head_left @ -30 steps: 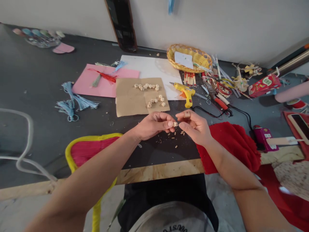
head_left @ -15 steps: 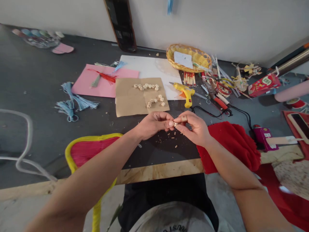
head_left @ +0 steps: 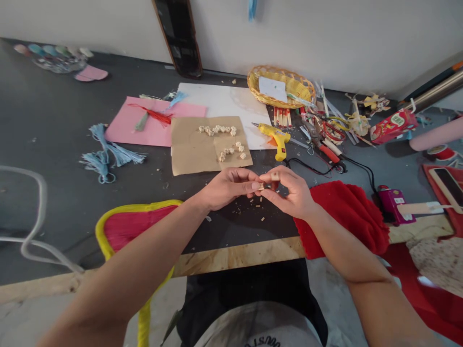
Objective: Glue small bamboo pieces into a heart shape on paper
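My left hand [head_left: 235, 188] is closed in a pinch, with thumb and forefinger on a small pale piece [head_left: 261, 186]. From the other side the fingertips of my right hand [head_left: 289, 190] pinch at the same piece. Something dark shows beside it between the fingertips, too small to make out. A tan band wraps a finger of my right hand. Tiny tan bits [head_left: 258, 206] lie on the dark tabletop just below. Beyond my hands, a brown paper sheet [head_left: 191, 154] carries several knobbly cream clusters [head_left: 219, 130].
A yellow glue gun [head_left: 277, 140] lies right of the paper, its cord trailing right. Behind it stand a wicker basket [head_left: 304, 89] and a pile of tools and sticks. Red cloth [head_left: 340, 217] lies under my right forearm. Blue tassels [head_left: 103, 152] and pink card [head_left: 123, 125] are left.
My fingers have shifted slightly around the small piece, and a dark spot now shows beside it. The whole view has drifted a little; the things on the table stay put.
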